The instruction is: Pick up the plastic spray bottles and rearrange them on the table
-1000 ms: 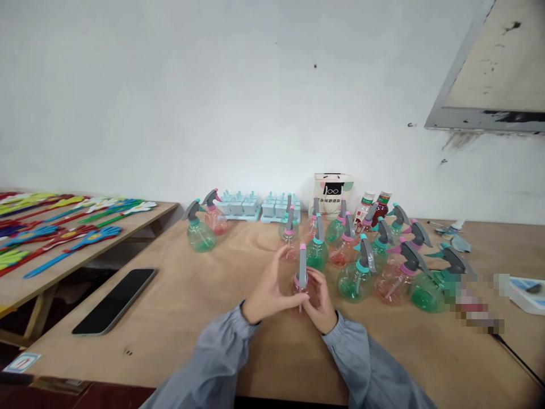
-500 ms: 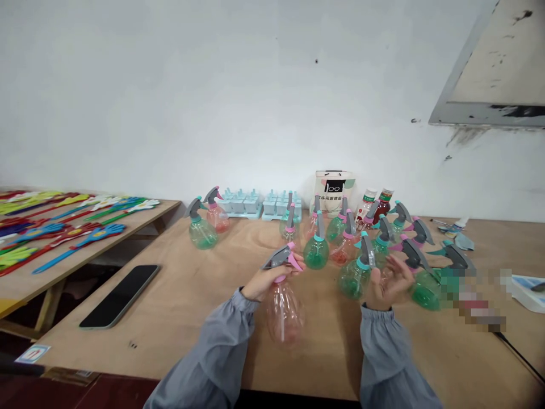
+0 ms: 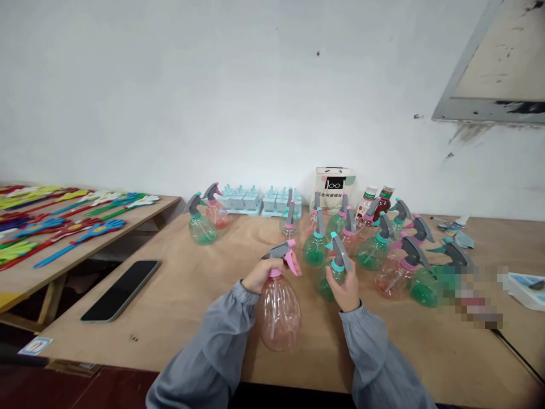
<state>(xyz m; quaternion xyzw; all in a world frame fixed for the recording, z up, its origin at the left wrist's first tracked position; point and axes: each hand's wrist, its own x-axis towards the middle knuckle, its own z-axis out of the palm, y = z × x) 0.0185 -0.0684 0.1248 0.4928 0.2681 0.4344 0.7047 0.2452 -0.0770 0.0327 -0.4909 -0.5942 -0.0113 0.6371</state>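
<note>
My left hand point(image 3: 264, 274) is closed around the neck of a pink spray bottle point(image 3: 280, 318) with a grey and pink trigger head. That bottle is close to me, near the table's front. To its right, my right hand point(image 3: 347, 289) grips a green spray bottle point(image 3: 326, 282) just below its grey and turquoise head; the palm and fingers hide part of it. Another green spray bottle point(image 3: 315, 250) stands just behind the two hands. Right of my right hand are a pink spray bottle point(image 3: 389, 279) and a green spray bottle point(image 3: 424, 286).
More spray bottles stand farther back, with a green one point(image 3: 202, 230) at the left. Light-blue popsicle moulds point(image 3: 240, 201) and a paper bag point(image 3: 334, 196) line the wall. A phone point(image 3: 121, 291) lies left. Colourful hand-shaped toys point(image 3: 80, 241) cover the side table point(image 3: 140, 218).
My right hand has moved left and closed on the green spray bottle, which has shifted left with it. My left hand still holds the pink bottle, slightly farther left.
</note>
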